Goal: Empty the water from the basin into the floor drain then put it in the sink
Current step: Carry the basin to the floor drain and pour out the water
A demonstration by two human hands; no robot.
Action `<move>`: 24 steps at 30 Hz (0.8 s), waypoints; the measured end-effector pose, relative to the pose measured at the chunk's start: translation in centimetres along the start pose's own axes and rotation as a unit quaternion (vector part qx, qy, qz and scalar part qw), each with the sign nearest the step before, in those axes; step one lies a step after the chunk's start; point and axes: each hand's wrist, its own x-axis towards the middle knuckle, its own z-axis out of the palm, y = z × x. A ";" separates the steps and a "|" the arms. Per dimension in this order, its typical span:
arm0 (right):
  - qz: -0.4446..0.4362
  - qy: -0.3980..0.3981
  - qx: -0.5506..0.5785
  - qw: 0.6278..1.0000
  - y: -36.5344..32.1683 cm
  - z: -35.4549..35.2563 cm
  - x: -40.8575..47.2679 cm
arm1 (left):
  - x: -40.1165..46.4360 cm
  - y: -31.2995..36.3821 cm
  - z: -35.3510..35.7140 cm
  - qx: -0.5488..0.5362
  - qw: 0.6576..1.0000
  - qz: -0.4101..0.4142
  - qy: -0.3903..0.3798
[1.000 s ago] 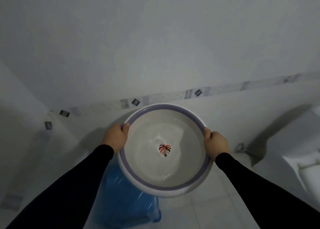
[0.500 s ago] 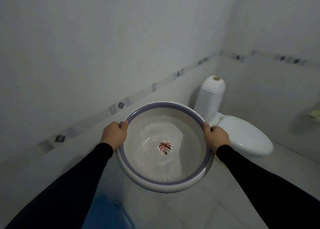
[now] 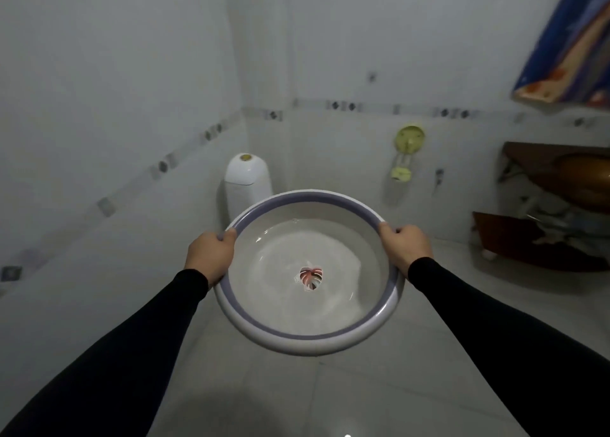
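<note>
Basin (image 3: 307, 341) hides the toilet (image 3: 246, 185) bowl; right-edge shelf (image 3: 558, 238) clutter blurred.

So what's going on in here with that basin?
A person in black sleeves is carrying a round basin with a purple rim, left hand and right hand gripping opposite sides. It is held roughly level above the tiled floor and still has water in it, so nothing has been poured out yet. A toilet stands in the corner behind it. No floor drain or sink is clearly in view.
</note>
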 end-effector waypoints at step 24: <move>0.169 0.154 -0.019 0.973 32.4 -32.8 13.8 | -7.9 35.4 39.3 -0.021 0.964 0.164 -0.207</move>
